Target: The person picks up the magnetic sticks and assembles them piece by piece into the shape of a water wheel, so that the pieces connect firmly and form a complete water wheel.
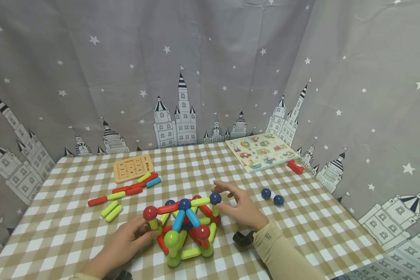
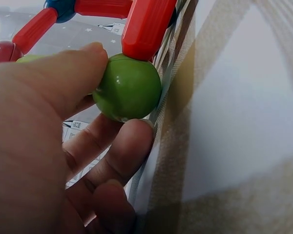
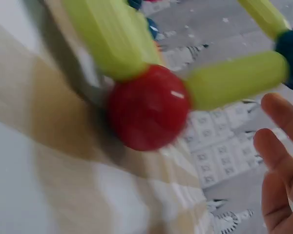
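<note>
A structure of magnetic rods and balls stands on the checked cloth, with a blue ball [image 1: 184, 204] at its top centre. My left hand [image 1: 127, 239] is at its left side, below a red ball [image 1: 150, 213]. In the left wrist view, its thumb and fingers hold a low green ball [image 2: 128, 87] joined to a red rod [image 2: 149, 29]. My right hand [image 1: 243, 206] is at the upper right corner, loosely bent around a blue ball [image 1: 215, 198], its thumb close to it and index finger apart above. Below that corner, the right wrist view shows a red ball [image 3: 150, 108] joining yellow-green rods [image 3: 237, 80].
Two loose blue balls [image 1: 272, 196] lie to the right. Several loose rods [image 1: 126, 190] lie at the left, near a wooden number puzzle [image 1: 133, 168]. At the back right are a picture board [image 1: 262, 151] and a red block [image 1: 295, 167]. A grey castle-print curtain [image 1: 210, 77] hangs behind.
</note>
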A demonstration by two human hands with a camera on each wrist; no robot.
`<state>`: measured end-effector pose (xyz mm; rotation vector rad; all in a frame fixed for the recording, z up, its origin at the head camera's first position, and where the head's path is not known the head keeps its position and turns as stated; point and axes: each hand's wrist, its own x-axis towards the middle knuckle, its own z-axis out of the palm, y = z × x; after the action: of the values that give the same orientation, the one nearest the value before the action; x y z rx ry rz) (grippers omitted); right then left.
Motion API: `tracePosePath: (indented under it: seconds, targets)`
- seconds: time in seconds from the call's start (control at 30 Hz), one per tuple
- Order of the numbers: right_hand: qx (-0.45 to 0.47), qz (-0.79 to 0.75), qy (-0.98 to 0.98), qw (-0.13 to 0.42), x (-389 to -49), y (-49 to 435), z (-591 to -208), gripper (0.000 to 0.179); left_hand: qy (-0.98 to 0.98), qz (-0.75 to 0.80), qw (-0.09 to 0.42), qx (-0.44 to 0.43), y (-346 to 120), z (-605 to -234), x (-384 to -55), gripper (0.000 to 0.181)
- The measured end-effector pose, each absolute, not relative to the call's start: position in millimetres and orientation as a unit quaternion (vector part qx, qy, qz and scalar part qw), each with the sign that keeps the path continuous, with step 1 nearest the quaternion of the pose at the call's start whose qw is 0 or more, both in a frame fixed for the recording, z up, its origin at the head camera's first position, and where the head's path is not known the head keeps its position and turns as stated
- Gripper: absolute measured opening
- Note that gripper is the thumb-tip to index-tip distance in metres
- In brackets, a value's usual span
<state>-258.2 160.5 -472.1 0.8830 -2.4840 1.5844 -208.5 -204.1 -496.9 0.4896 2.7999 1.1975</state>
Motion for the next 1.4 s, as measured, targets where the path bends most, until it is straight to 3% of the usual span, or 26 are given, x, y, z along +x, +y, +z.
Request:
tracePosePath:
  seconds: [0.13,0.3,0.43,0.6,0.8,0.9,1.0,1.17,1.4]
  targets:
    - [0.306,0.534,-0.787,0.035,-259,150,-477,0.063,0.907,0.391,0.019,0.153,-204,-493,-208,0.030]
    - [0.292,0.563,-0.771,0.054,-258,138,-476,0.046,0.923,0.355,-0.022,0.147,-202,-487,-205,0.032]
    - [0.272,0.587,-0.761,0.036,-259,137,-474,0.039,0.931,0.334,-0.024,0.148,-199,-484,-203,0.028]
    - [0.290,0.583,-0.759,0.026,-260,140,-476,0.042,0.927,0.349,-0.021,0.135,-197,-483,-201,0.027]
    - [0.271,0.481,-0.833,-0.039,-258,163,-482,0.063,0.944,0.309,0.017,0.112,-200,-485,-201,0.054]
    - [0.265,0.365,-0.891,-0.060,-257,173,-488,0.055,0.951,0.285,0.024,0.118,-202,-486,-201,0.058]
    - [0.270,0.303,-0.912,-0.053,-257,174,-490,0.038,0.952,0.277,0.010,0.128,-204,-487,-202,0.047]
    - [0.280,0.312,-0.907,-0.046,-261,172,-491,0.021,0.945,0.297,0.010,0.135,-205,-490,-205,0.033]
    - [0.255,0.350,-0.900,-0.053,-269,172,-497,0.012,0.936,0.330,0.030,0.116,-197,-491,-214,0.036]
